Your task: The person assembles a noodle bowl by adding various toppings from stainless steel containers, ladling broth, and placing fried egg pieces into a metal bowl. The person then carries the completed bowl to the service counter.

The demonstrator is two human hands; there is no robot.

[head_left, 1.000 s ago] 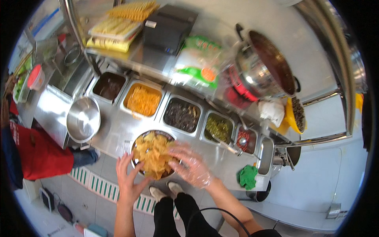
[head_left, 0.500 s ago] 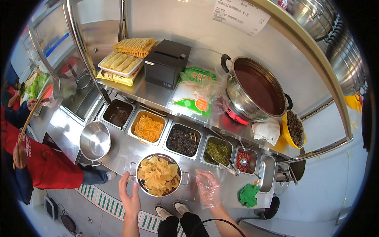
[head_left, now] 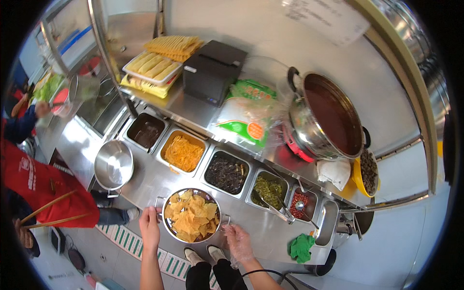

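A two-handled steel pot (head_left: 166, 226) filled with yellow, crisp-looking fried pieces (head_left: 192, 215) stands at the counter's front edge. My bare left hand (head_left: 150, 229) is at its left handle, fingers drawn together on it. At the right handle, my right hand (head_left: 238, 242), in a clear plastic glove, pinches with thumb and fingers. Behind the pot runs a row of steel tubs: dark sauce (head_left: 145, 133), orange shreds (head_left: 183, 153), black strips (head_left: 225, 173), chopped green vegetable (head_left: 268, 190) with tongs, and red peanuts (head_left: 299, 203) with a spoon.
An empty steel pot (head_left: 113, 165) stands left. On the shelf are a black printer (head_left: 212, 72), a bag (head_left: 244, 113), a large pot of red-brown liquid (head_left: 333, 116) and a yellow bowl (head_left: 360, 176). A green cloth (head_left: 302, 248) lies right. A co-worker in a red apron (head_left: 48, 188) holds long chopsticks (head_left: 53, 205).
Both my hands have moved in from beside the pot to its handles, and their fingers have closed. The co-worker's chopsticks have swung down and spread apart.
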